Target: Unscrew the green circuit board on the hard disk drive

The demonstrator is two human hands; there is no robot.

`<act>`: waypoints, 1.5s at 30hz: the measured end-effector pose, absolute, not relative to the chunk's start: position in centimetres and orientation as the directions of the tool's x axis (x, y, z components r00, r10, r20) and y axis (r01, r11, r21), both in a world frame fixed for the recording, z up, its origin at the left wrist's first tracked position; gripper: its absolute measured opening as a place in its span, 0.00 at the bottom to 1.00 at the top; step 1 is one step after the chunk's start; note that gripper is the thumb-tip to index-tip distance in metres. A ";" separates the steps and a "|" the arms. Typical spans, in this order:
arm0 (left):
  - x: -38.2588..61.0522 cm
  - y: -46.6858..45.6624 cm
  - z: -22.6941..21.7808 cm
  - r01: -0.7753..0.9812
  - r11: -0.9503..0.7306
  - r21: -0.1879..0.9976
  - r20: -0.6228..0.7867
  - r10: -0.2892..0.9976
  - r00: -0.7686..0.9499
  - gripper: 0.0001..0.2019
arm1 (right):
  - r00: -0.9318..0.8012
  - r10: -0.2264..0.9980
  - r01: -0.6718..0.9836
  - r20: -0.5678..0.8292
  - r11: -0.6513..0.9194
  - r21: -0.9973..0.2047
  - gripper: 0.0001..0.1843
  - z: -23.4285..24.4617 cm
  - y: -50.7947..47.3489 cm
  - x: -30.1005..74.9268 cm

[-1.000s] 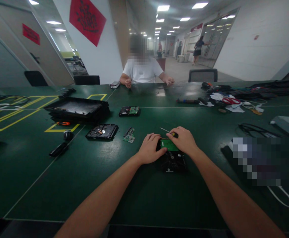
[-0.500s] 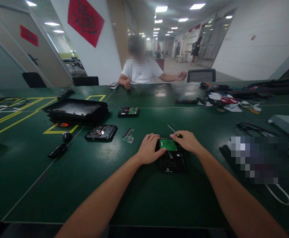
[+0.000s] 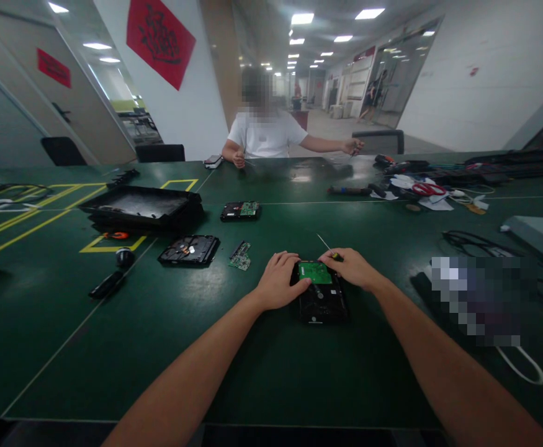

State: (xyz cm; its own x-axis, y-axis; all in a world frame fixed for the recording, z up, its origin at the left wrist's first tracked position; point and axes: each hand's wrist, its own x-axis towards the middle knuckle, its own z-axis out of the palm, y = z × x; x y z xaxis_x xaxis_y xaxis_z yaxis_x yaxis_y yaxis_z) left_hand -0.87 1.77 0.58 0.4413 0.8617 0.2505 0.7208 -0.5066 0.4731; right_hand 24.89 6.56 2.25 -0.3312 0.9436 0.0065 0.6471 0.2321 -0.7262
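Observation:
A black hard drive (image 3: pixel 321 301) with a green circuit board (image 3: pixel 314 272) on its top lies on the green table in front of me. My left hand (image 3: pixel 278 279) rests curled against the drive's left edge, steadying it. My right hand (image 3: pixel 352 267) is closed around a small screwdriver (image 3: pixel 327 249), whose thin shaft points up and to the left, away from the drive. This hand sits at the drive's far right corner.
Left of the drive lie a loose green board (image 3: pixel 241 255), an opened drive (image 3: pixel 190 249), another drive (image 3: pixel 240 210) and a black tray (image 3: pixel 141 206). A person in a white shirt (image 3: pixel 265 133) sits across the table. Scissors (image 3: pixel 427 188), cables and tools crowd the right side.
My right hand has slid right off the green circuit board to the drive's corner, and the board now shows fully. The person opposite has stretched an arm out to the right.

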 end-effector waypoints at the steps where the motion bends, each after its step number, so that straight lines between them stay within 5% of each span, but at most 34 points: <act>1: -0.9 1.7 0.6 0.720 -0.507 0.474 0.251 0.862 0.442 0.29 | -0.346 0.938 0.611 -0.033 0.198 -0.766 0.16 2.4 6.5 25.1; 15: -0.8 1.7 0.6 0.723 -0.511 0.464 0.251 0.859 0.446 0.30 | -0.361 0.924 0.517 -0.125 0.087 -0.852 0.13 2.1 6.2 26.2; 25: -0.7 1.9 0.2 0.721 -0.523 0.455 0.270 0.852 0.448 0.29 | -0.220 0.974 0.423 -0.054 0.045 -0.905 0.10 1.3 6.1 26.0; 36: -1.0 1.8 0.1 0.680 -0.499 0.538 0.272 0.866 0.420 0.32 | -0.039 0.995 0.093 0.091 0.094 -0.991 0.17 2.3 5.5 25.9; 40: -1.2 1.2 0.8 0.605 -0.478 0.637 0.363 0.878 0.312 0.30 | 0.008 0.982 0.078 0.191 0.189 -0.979 0.19 2.9 4.6 24.7; 45: -0.6 0.1 2.1 0.488 -0.602 0.631 0.553 0.791 0.261 0.30 | -0.157 0.969 -0.017 0.193 0.193 -0.981 0.20 3.3 2.9 20.5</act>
State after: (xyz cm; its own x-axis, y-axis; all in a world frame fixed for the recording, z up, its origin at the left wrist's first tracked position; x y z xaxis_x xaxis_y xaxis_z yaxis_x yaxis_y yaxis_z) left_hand -0.60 0.09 2.05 0.2606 0.7913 0.5532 0.4883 -0.6023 0.6315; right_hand 20.52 2.86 3.34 -0.1567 0.9686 0.1931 -0.0172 0.1928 -0.9811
